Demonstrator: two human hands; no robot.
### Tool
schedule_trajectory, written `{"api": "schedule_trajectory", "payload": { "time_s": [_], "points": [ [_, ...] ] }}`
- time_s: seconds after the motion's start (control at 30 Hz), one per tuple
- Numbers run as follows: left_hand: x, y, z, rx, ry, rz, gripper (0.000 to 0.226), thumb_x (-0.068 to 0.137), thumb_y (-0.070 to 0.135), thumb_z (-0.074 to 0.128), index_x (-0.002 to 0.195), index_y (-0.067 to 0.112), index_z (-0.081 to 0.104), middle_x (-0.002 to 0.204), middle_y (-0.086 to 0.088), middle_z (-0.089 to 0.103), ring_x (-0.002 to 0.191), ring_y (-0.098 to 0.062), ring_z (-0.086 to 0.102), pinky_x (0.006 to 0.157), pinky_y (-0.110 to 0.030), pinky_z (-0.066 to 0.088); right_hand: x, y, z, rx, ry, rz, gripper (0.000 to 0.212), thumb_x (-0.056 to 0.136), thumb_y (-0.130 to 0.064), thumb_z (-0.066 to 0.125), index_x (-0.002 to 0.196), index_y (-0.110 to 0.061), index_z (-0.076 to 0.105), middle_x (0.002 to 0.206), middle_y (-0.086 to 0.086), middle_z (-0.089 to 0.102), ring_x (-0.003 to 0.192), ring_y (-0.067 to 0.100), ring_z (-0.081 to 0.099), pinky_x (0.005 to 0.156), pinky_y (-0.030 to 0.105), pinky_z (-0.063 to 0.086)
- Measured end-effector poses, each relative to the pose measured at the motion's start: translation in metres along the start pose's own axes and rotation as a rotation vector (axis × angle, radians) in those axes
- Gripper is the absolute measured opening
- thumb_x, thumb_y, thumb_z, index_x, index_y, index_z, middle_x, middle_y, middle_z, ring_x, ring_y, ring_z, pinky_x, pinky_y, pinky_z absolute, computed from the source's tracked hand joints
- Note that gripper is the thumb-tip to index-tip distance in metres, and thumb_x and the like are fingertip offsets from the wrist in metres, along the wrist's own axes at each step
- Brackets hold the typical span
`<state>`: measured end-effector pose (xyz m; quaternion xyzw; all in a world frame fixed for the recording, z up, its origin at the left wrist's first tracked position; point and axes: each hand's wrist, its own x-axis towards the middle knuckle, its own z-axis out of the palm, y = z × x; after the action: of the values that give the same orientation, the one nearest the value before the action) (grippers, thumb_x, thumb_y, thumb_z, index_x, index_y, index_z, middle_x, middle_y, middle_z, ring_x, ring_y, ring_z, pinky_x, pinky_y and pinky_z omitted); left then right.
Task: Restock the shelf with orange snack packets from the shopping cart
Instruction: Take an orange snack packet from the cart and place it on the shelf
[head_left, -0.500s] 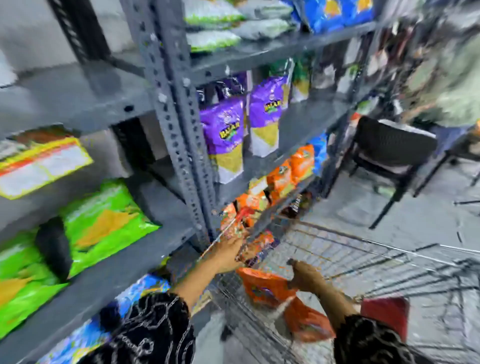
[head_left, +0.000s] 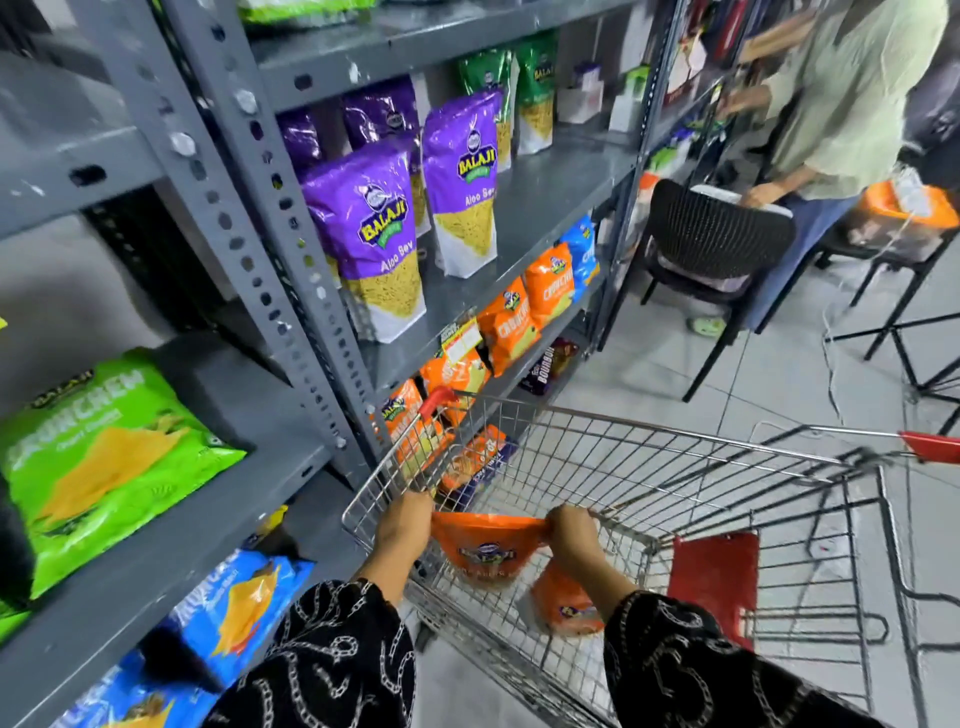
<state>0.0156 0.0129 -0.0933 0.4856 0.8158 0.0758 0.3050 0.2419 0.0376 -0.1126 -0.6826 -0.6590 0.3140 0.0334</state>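
An orange snack packet (head_left: 485, 551) hangs over the near end of the wire shopping cart (head_left: 649, 467). My left hand (head_left: 402, 527) pinches its top left corner and my right hand (head_left: 571, 535) pinches its top right corner. A second orange packet (head_left: 563, 603) lies lower in the cart basket. Several orange packets (head_left: 511, 325) stand in a row on a low grey shelf (head_left: 550, 325) just beyond the cart's left rim.
Purple Balaji pouches (head_left: 374, 239) fill the shelf above, green packets (head_left: 98, 457) and blue packets (head_left: 234, 613) sit at left. A red seat flap (head_left: 714, 579) is in the cart. A black chair (head_left: 717, 244) and a person in green (head_left: 847, 98) stand at right.
My left hand left the shelf packets and came down to the cart. Both hands now hold one orange packet by its top corners, lifted higher than before.
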Motion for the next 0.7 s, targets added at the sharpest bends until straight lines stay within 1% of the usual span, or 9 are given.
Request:
{"api": "schedule_trajectory", "payload": {
  "time_s": [0.1, 0.2, 0.33, 0.4, 0.47, 0.5, 0.53, 0.63, 0.7],
  "points": [
    [-0.005, 0.005, -0.026, 0.029, 0.087, 0.096, 0.020, 0.093, 0.017, 0.053, 0.076, 0.013, 0.061, 0.079, -0.004, 0.059, 0.074, -0.021, 0.059, 0.060, -0.030, 0.044, -0.004, -0.007, -0.023, 0.145, 0.102, 0.002, 0.013, 0.081, -0.003, 0.057, 0.081, -0.006, 0.070, 0.083, 0.016, 0.072, 0.084, 0.030, 0.067, 0.056, 0.021, 0.038],
    [-0.028, 0.010, -0.055, -0.334, 0.090, 0.265, 0.023, 0.097, 0.021, 0.049, 0.104, 0.005, 0.064, 0.104, -0.009, 0.066, 0.100, -0.028, 0.062, 0.079, -0.032, 0.044, -0.015, -0.021, -0.066, 0.318, 0.121, -0.172, 0.014, 0.084, -0.013, 0.064, 0.070, -0.014, 0.064, 0.070, 0.002, 0.067, 0.072, 0.020, 0.063, 0.049, 0.014, 0.038],
    [-0.076, 0.028, -0.099, -0.703, 0.238, 0.404, 0.039, 0.099, 0.026, 0.039, 0.128, 0.003, 0.051, 0.131, -0.008, 0.057, 0.123, -0.023, 0.052, 0.105, -0.036, 0.040, -0.048, -0.055, -0.126, 0.513, 0.232, -0.457, 0.018, 0.090, -0.019, 0.059, 0.075, -0.010, 0.056, 0.072, 0.008, 0.064, 0.069, 0.009, 0.062, 0.058, 0.017, 0.046],
    [-0.097, 0.042, -0.126, -0.776, 0.379, 0.480, 0.037, 0.100, 0.026, 0.037, 0.119, 0.001, 0.054, 0.120, -0.017, 0.062, 0.114, -0.026, 0.057, 0.101, -0.043, 0.044, -0.068, -0.083, -0.155, 0.615, 0.315, -0.572, 0.015, 0.091, -0.012, 0.057, 0.076, -0.012, 0.054, 0.071, 0.008, 0.059, 0.061, -0.001, 0.057, 0.057, 0.013, 0.045],
    [-0.119, 0.059, -0.161, -0.845, 0.554, 0.591, 0.024, 0.101, 0.018, 0.038, 0.098, 0.010, 0.060, 0.094, -0.012, 0.066, 0.096, -0.009, 0.062, 0.089, -0.026, 0.048, -0.084, -0.115, -0.187, 0.683, 0.413, -0.667, 0.016, 0.091, -0.008, 0.055, 0.075, -0.006, 0.052, 0.069, 0.005, 0.052, 0.061, 0.005, 0.050, 0.058, 0.020, 0.043],
    [-0.133, 0.069, -0.183, -0.854, 0.656, 0.670, 0.026, 0.100, 0.013, 0.038, 0.086, 0.021, 0.058, 0.081, -0.003, 0.062, 0.083, 0.004, 0.058, 0.080, -0.014, 0.046, -0.096, -0.134, -0.204, 0.693, 0.478, -0.706, 0.019, 0.091, -0.010, 0.055, 0.074, -0.004, 0.051, 0.068, 0.002, 0.048, 0.062, 0.006, 0.047, 0.059, 0.023, 0.039],
    [-0.144, 0.077, -0.205, -0.863, 0.741, 0.742, 0.030, 0.100, 0.011, 0.039, 0.079, 0.025, 0.055, 0.074, 0.002, 0.057, 0.074, 0.006, 0.055, 0.073, -0.011, 0.043, -0.108, -0.152, -0.221, 0.726, 0.540, -0.764, 0.022, 0.092, -0.014, 0.055, 0.072, -0.005, 0.050, 0.066, -0.001, 0.046, 0.062, 0.004, 0.043, 0.057, 0.022, 0.036],
    [-0.178, 0.094, -0.276, -0.892, 0.864, 0.837, 0.021, 0.100, 0.016, 0.040, 0.089, 0.012, 0.058, 0.078, -0.003, 0.060, 0.075, -0.009, 0.054, 0.075, -0.030, 0.045, -0.146, -0.208, -0.268, 0.892, 0.649, -0.920, 0.027, 0.093, -0.022, 0.053, 0.068, -0.020, 0.046, 0.056, -0.012, 0.042, 0.051, -0.004, 0.038, 0.048, 0.015, 0.031],
    [-0.205, 0.098, -0.325, -0.914, 0.953, 0.950, 0.019, 0.100, 0.017, 0.040, 0.096, 0.015, 0.059, 0.081, 0.010, 0.061, 0.074, 0.001, 0.054, 0.073, -0.023, 0.045, -0.172, -0.248, -0.298, 0.979, 0.682, -1.023, 0.030, 0.093, -0.020, 0.053, 0.065, -0.027, 0.046, 0.050, -0.013, 0.045, 0.047, -0.003, 0.037, 0.045, 0.015, 0.031]
  ]
}}
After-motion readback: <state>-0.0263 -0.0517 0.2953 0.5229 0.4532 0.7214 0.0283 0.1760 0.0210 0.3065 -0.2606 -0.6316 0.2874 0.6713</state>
